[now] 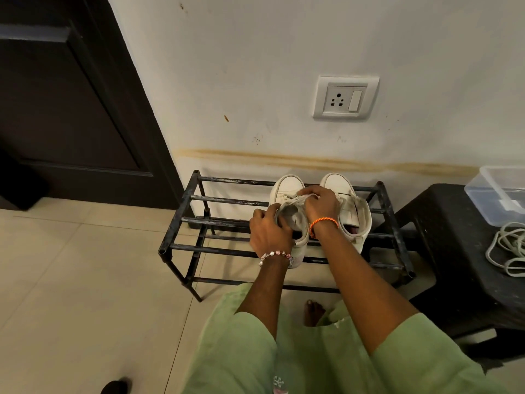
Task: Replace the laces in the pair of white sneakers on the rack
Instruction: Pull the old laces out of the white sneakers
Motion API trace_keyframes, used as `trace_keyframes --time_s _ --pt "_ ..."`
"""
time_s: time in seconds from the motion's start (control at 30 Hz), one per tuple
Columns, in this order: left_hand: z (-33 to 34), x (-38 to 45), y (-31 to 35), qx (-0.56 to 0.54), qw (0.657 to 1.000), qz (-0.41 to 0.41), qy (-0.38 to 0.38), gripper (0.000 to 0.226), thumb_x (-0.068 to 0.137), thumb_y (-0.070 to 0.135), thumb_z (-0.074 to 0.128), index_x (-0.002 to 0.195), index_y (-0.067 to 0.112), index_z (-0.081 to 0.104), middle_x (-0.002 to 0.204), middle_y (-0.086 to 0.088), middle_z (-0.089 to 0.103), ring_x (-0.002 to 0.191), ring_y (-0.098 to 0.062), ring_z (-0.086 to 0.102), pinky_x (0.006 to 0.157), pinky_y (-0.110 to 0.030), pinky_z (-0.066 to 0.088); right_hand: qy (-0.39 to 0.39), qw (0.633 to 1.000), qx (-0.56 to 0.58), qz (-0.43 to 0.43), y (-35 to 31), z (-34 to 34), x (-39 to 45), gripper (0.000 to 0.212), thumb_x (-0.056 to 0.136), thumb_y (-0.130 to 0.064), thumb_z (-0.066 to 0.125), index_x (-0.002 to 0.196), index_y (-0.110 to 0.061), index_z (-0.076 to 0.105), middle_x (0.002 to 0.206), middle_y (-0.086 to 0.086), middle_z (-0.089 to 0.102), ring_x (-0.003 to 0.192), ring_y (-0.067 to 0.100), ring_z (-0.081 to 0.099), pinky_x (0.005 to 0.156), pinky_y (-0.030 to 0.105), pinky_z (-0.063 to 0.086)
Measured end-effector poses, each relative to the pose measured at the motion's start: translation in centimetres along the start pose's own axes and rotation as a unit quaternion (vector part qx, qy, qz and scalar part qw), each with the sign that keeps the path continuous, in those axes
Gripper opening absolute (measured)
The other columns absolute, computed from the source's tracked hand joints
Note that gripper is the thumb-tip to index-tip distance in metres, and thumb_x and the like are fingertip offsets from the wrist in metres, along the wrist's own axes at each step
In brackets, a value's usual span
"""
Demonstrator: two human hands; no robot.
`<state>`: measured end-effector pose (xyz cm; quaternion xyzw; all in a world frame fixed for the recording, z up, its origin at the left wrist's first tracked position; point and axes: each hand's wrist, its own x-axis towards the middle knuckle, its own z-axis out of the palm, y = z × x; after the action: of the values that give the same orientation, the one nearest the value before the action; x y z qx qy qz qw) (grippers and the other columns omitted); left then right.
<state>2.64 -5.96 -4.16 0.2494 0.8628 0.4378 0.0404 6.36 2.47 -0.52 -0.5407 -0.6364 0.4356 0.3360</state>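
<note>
Left sneaker (288, 191) on black rack (181, 220) gripped at its collar by left hand (270, 233), old lace (298, 198) above it pinched by right hand (319, 204)

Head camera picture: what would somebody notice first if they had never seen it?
Two hands, the left hand and right hand, working on the left white sneaker on the black metal rack by the wall. Beside it stands the right white sneaker. Pale coiled laces lie on the black stool at right.
</note>
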Motion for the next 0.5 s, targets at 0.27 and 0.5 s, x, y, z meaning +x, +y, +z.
trace_keyframes --time_s 0.27,0.5 --pt "0.1 -0.2 0.1 -0.004 1.0 -0.002 0.004 0.029 0.088 0.017 0.057 0.116 0.02 0.066 0.105 -0.011 0.058 0.1 -0.028 0.054 0.066 -0.029 0.038 -0.078 0.901 -0.374 -0.208 0.7 -0.8 -1.7 0.026 0.086 -0.025 0.058 0.11 -0.026 0.068 0.132 0.003 0.043 0.122 0.027 0.036 0.096 0.039 0.032" --pt "-0.1 -0.2 0.3 -0.006 1.0 0.0 0.004 0.029 0.09 0.019 0.055 0.117 0.019 0.066 0.106 -0.011 0.057 0.102 -0.028 0.053 0.065 -0.029 0.037 -0.029 0.954 -0.264 -0.136 0.7 -0.4 -1.6 0.011 0.078 -0.024 0.07 0.088 -0.029 0.074 0.124 -0.003 0.048 0.118 0.02 0.042 0.101 0.039 0.023"
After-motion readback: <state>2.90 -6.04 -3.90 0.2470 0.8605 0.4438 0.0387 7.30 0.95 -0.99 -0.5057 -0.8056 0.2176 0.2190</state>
